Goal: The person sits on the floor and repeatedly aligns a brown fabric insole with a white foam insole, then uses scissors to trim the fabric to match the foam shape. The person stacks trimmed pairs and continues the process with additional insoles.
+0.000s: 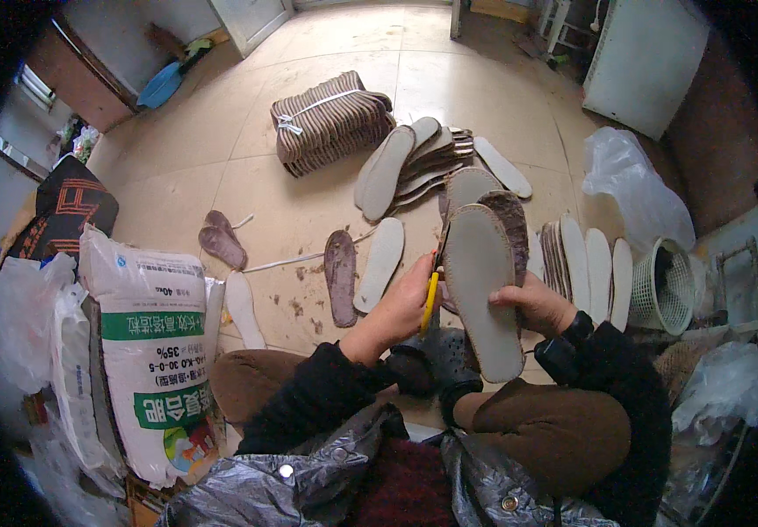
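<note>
One pale insole off the tiled floor: pinches it upright in the right hand, apparently to present its rim to the yellow-handled scissors clasped close alongside in the left hand.

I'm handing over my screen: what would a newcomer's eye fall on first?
Probably the pale insole in the right hand, right of centre, with yellow scissors in the left hand beside it. Next come the striped bundle farther out, above centre, and the big white-and-green sack at left.
</note>
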Action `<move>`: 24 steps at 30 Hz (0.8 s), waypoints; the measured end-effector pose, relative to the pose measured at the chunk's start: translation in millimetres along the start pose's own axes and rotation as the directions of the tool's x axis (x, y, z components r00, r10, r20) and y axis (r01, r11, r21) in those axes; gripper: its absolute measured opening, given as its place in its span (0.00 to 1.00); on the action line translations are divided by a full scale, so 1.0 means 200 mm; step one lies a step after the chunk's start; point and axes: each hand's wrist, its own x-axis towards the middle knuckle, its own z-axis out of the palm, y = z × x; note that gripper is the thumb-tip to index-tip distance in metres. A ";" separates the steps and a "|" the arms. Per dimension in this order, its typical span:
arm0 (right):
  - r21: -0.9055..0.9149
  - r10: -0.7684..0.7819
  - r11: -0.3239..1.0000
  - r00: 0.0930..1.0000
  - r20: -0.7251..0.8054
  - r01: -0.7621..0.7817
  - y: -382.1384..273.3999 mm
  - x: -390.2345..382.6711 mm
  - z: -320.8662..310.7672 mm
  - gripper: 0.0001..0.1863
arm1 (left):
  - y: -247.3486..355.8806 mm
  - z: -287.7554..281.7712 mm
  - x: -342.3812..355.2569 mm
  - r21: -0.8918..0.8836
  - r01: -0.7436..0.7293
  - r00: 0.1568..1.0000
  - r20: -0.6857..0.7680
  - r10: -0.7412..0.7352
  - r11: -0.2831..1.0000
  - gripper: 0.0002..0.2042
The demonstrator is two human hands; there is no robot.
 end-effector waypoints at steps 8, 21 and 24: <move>-0.067 -0.013 0.998 1.000 0.014 0.014 0.01 0.01 -0.02 0.27 | 0.02 0.00 -0.01 0.051 0.172 0.985 0.023 -0.173 0.984 0.14; -0.230 -0.099 0.968 0.995 0.025 0.102 0.01 0.03 0.01 0.28 | 0.08 -0.26 -0.05 0.568 0.196 0.968 -0.244 -0.064 0.799 0.16; -0.318 -0.135 0.935 0.986 0.096 0.159 0.03 0.06 -0.02 0.30 | 0.14 -0.27 -0.03 0.662 0.086 0.983 -0.177 0.043 0.745 0.16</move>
